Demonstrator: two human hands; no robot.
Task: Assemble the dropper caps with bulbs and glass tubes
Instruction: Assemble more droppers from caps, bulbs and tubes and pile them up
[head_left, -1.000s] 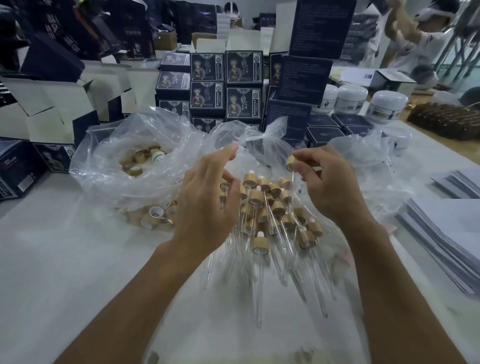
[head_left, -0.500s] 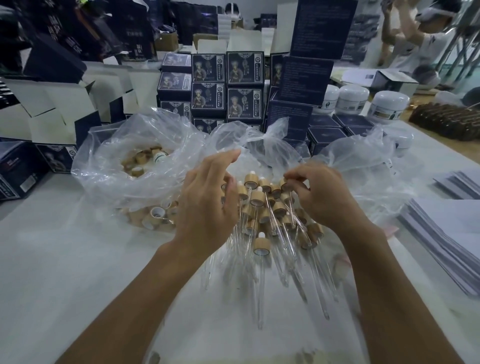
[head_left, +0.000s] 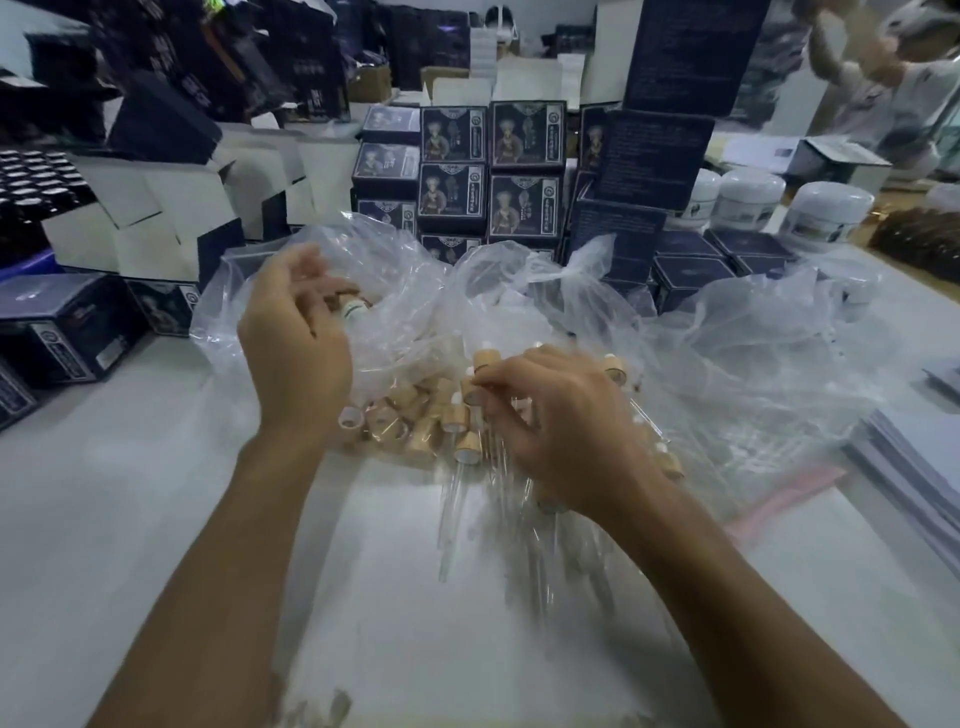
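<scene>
A pile of assembled droppers (head_left: 464, 448) with wooden caps and glass tubes (head_left: 448, 525) lies on clear plastic in the middle of the table. My right hand (head_left: 563, 431) rests on this pile, its fingertips pinching the wooden cap of one dropper (head_left: 471, 396). Loose wooden caps (head_left: 384, 415) lie in a clear plastic bag (head_left: 415, 291) to the left. My left hand (head_left: 296, 343) hovers over that bag's mouth, fingers loosely curled, nothing seen in it. A white-rimmed cap (head_left: 354, 308) shows just beyond its fingers.
Dark printed boxes (head_left: 524, 140) are stacked behind the bags, with open cartons (head_left: 156, 218) at the left. White jars (head_left: 826, 208) stand at the back right. A stack of sheets (head_left: 919, 467) lies at the right edge. A person (head_left: 883, 67) works at the far right.
My right hand has lowered its dropper onto the pile. My left hand has swung left and away from the pile to the bag of loose caps.
</scene>
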